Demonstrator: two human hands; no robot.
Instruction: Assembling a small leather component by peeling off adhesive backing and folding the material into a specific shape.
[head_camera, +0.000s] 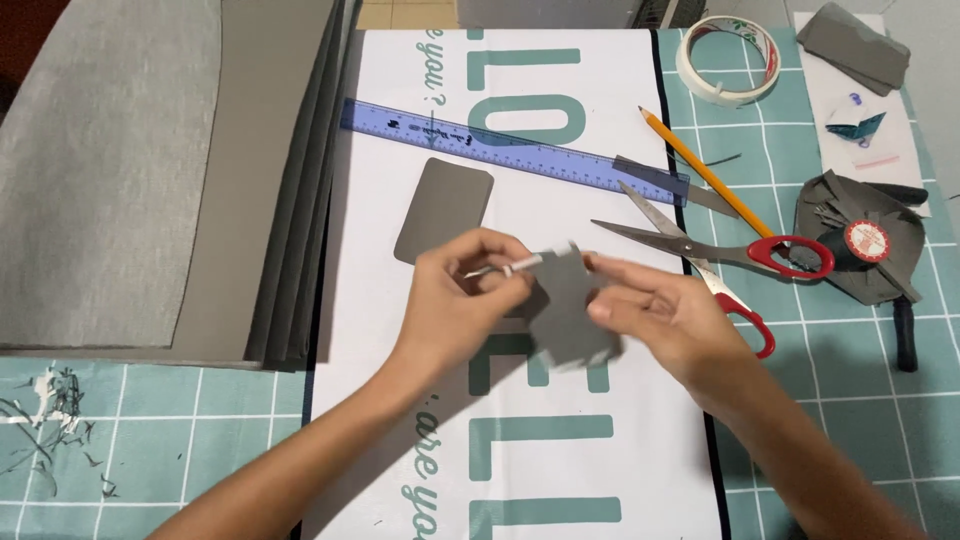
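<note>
Two hands on one grey cutout (572, 315), held mid-air over the white banner (560, 200), frame centre.

Left hand (455, 295) pinches a small white strip (505, 268) at the cutout's 10 o'clock corner, fingers pressed together. Right hand (665, 310) pinches the cutout's 3 o'clock edge, thumb on top. Motion blur, so I can't tell if the strip is stuck on yet. Judging from layout: cutting looks done for this piece; a second grey rounded piece (443, 210) lies at 11 o'clock, untouched. Scissors (700, 250) open at 2 o'clock, ruler (510, 148) at 12, pencil (700, 165) and tape roll (728, 60) at 1. Felt sheet stack (150, 170) at 10 o'clock, plenty left.
</note>
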